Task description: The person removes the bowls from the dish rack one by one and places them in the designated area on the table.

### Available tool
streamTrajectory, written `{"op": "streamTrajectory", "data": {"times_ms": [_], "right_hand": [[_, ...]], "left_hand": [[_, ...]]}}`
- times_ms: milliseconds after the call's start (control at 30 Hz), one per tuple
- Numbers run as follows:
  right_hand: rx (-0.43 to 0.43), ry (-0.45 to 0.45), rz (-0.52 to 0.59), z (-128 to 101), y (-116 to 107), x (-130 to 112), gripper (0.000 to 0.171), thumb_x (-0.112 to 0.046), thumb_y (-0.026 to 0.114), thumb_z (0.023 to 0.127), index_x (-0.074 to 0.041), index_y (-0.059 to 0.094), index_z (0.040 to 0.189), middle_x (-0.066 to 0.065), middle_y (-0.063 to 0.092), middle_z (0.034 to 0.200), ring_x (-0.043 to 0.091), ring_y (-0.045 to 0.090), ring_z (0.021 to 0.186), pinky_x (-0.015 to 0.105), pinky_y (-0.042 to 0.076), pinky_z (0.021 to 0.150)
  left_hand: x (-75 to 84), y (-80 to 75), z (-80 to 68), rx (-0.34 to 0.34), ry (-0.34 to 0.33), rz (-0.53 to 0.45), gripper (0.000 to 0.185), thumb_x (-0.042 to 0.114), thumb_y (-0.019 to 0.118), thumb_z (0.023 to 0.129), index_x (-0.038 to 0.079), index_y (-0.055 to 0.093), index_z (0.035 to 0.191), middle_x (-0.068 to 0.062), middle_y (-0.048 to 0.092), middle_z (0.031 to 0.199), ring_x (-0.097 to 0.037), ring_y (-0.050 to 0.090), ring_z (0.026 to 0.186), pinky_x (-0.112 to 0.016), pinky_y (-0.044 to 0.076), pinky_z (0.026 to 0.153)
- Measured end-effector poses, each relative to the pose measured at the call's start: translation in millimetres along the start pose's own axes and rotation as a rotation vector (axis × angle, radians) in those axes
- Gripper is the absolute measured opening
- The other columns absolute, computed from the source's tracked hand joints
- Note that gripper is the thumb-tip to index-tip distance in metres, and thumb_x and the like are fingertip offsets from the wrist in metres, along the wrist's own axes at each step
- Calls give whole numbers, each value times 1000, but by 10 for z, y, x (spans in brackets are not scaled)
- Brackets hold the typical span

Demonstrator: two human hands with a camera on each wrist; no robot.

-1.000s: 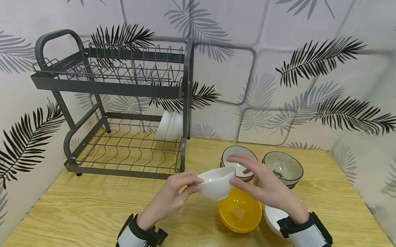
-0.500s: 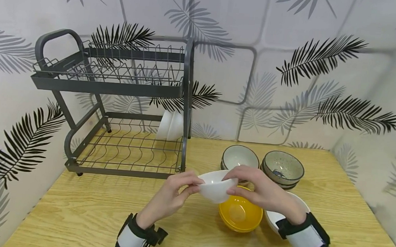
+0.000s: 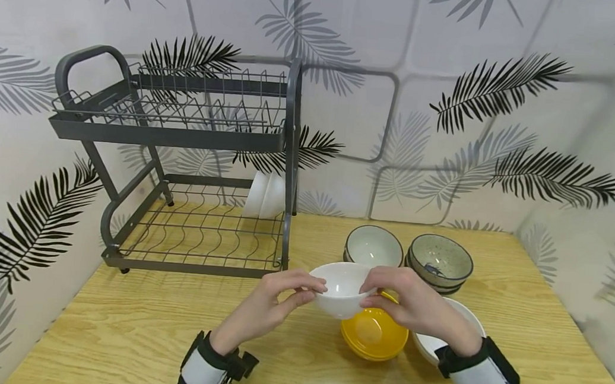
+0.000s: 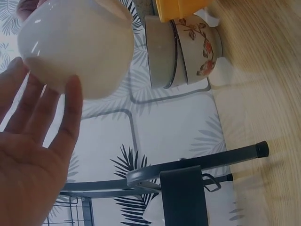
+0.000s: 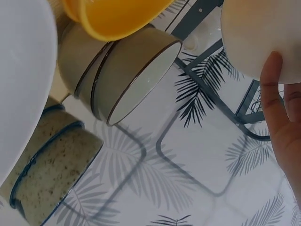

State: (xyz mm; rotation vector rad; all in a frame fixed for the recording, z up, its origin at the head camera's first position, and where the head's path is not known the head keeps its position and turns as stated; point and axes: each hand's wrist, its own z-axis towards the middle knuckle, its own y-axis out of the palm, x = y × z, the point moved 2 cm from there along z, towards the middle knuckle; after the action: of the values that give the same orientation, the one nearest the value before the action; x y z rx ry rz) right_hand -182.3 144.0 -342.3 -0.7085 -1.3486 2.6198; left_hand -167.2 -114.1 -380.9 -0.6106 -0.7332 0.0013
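Between both hands a white bowl [image 3: 339,304] is held up over the table, its opening tipped a little toward the head camera. My left hand [image 3: 270,305] pinches the bowl's left rim between thumb and fingers. On the opposite rim, my right hand [image 3: 412,303] grips with its fingers inside and the thumb on the outer wall. Close beneath the bowl is a stack of yellow bowls [image 3: 375,336], partly covered by it in the head view. The left wrist view shows fingers spread along the white bowl's outer wall [image 4: 80,52].
A two-tier dark dish rack [image 3: 192,267] stands at the left, with two white bowls [image 3: 264,196] upright on its lower tier. Behind the hands are stacked pale bowls [image 3: 373,247] and stacked speckled bowls [image 3: 442,258]. A larger white bowl [image 3: 467,316] sits under the right wrist.
The right hand has come down onto the white bowl's right rim and taken hold of it. The bowl has shifted slightly right and turned its opening more toward the head camera.
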Motion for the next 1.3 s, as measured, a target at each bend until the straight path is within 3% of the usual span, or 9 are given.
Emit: {"op": "streamTrajectory", "data": {"times_ms": [233,500,867,1067,1200,1300], "right_hand": [[64,22,-40,-135,-94,19,24,2,81,77,-16,68,84,-9,67,82,1,56,76,23,53,66],[175,-10,-42,-346,-189,92,34,11,83,68,-14,68,85,-5,66,79,4,58,73,9,50,65],[231,-7,-116,-634,-375,191,34,7,83,68,-19,66,83,-12,63,79,1,56,76,9,49,70],[267,-11,-145,-755,-439,227,12,-22,76,89,-18,66,82,-9,63,77,2,55,74,11,47,68],[287,-7,-181,-845,-471,241,25,-41,61,96,-22,67,81,-15,62,77,-1,53,72,13,46,65],[293,4,-191,-913,-489,240,27,-43,60,96,-22,67,81,-16,62,77,-1,53,72,14,46,65]], "left_hand": [[6,-62,3,28,-73,80,36,9,60,99,10,60,135,-11,62,141,-28,60,128,-38,57,99],[-17,-72,-10,23,-89,91,39,10,60,100,9,57,139,-10,59,144,-27,57,132,-42,54,103],[-45,-69,-35,21,-101,92,38,11,61,100,9,58,138,-13,56,148,-30,51,139,-47,45,114],[-53,-75,-40,15,-128,91,38,13,61,100,11,58,138,-11,55,149,-29,50,141,-48,45,114],[-55,-75,-45,11,-134,86,38,13,61,100,11,58,138,-12,54,149,-29,49,141,-49,44,115],[-50,-72,-47,4,-138,75,38,13,61,100,11,58,138,-13,54,150,-30,49,141,-50,44,115]]}}
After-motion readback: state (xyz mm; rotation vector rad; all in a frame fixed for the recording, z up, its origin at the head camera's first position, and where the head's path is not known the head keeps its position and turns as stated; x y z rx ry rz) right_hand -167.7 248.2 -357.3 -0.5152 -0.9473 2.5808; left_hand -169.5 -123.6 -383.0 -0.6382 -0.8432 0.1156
